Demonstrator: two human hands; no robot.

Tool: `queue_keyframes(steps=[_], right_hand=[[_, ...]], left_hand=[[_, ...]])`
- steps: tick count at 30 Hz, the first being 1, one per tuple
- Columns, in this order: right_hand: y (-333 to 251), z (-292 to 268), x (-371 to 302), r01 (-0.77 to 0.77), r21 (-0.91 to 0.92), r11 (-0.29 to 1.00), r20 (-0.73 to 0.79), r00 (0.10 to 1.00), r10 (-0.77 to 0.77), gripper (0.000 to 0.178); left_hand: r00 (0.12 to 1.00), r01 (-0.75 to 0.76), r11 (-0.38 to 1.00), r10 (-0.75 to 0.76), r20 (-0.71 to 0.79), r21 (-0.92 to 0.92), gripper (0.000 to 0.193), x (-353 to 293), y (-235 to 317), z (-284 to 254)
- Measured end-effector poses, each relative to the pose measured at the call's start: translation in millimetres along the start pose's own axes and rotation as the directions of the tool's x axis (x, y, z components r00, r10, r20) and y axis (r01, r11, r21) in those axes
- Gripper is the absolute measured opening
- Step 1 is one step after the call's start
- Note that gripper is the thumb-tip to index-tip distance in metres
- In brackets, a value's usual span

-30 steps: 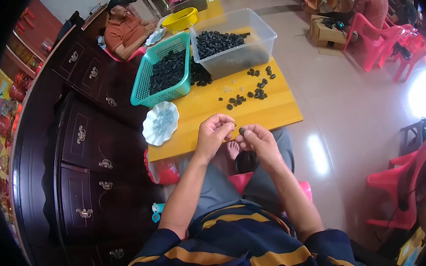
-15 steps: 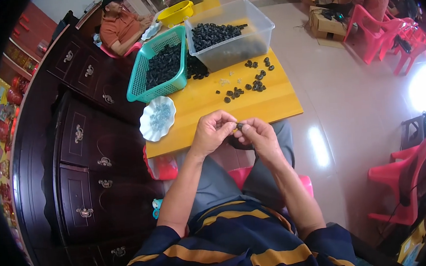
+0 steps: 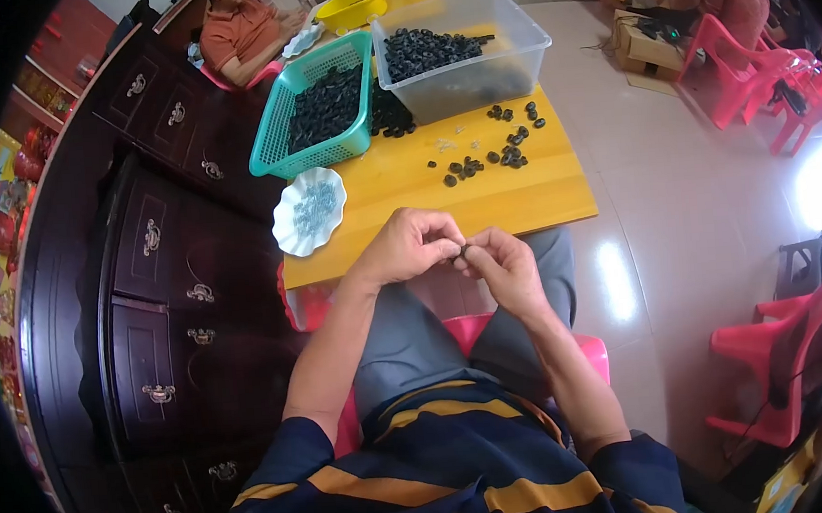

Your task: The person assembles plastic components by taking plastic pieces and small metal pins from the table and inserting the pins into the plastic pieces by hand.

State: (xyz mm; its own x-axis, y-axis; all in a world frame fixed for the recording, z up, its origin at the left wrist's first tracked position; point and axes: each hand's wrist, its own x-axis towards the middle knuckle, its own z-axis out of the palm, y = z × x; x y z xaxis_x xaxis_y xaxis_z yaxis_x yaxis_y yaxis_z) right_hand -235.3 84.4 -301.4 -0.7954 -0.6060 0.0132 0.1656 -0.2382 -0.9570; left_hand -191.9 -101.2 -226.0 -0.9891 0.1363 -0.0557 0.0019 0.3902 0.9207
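Above my lap, just off the table's near edge, both hands meet at a small round black part (image 3: 462,252). My right hand (image 3: 507,271) pinches it between thumb and forefinger. The fingertips of my left hand (image 3: 417,245) are pinched together against its other side; whatever they hold is hidden. Similar black parts (image 3: 513,157) lie loose in small groups on the yellow wooden table (image 3: 398,200). Left of them, a white scalloped dish (image 3: 283,229) holds many tiny clear bluish pieces (image 3: 316,208).
A teal basket (image 3: 261,157) and a clear plastic bin (image 3: 476,95), both filled with black parts, stand farther back. Beyond them is a yellow basin (image 3: 353,11). Dark wooden drawers (image 3: 157,236) line the left side. A seated person (image 3: 241,40) is at far left; pink chairs (image 3: 775,345) stand at right.
The view has shifted slightly, so the table sits a little differently in it. My hands stay together at the black part, which is now more covered by my fingers.
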Motion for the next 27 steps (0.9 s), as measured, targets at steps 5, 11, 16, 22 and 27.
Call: queue_keyframes(steps=[5,11,16,22,27], right_hand=[[-6,1,1,-0.148,0.465,0.873,0.048,0.989,0.142,0.014],[-7,-7,7,-0.189,0.656,0.731,0.046,0.976,0.211,0.012],[0,-8,6,-0.157,0.678,0.718,0.028,0.982,0.189,0.012],[0,-9,5,-0.132,0.668,0.732,0.009,0.986,0.169,0.013],[3,-12,7,-0.152,0.648,0.746,0.006,0.981,0.194,0.014]], left_hand=[[0.999,0.035,0.971,-0.041,-0.019,-0.236,0.014,9,12,8],[0.86,-0.227,0.793,0.435,-0.266,0.565,0.051,3,27,36],[0.824,-0.206,0.651,0.518,-0.23,0.731,0.055,11,16,46],[0.816,-0.225,0.652,0.532,-0.225,0.724,0.032,19,7,45],[0.798,-0.261,0.676,0.553,-0.24,0.689,0.029,20,9,42]])
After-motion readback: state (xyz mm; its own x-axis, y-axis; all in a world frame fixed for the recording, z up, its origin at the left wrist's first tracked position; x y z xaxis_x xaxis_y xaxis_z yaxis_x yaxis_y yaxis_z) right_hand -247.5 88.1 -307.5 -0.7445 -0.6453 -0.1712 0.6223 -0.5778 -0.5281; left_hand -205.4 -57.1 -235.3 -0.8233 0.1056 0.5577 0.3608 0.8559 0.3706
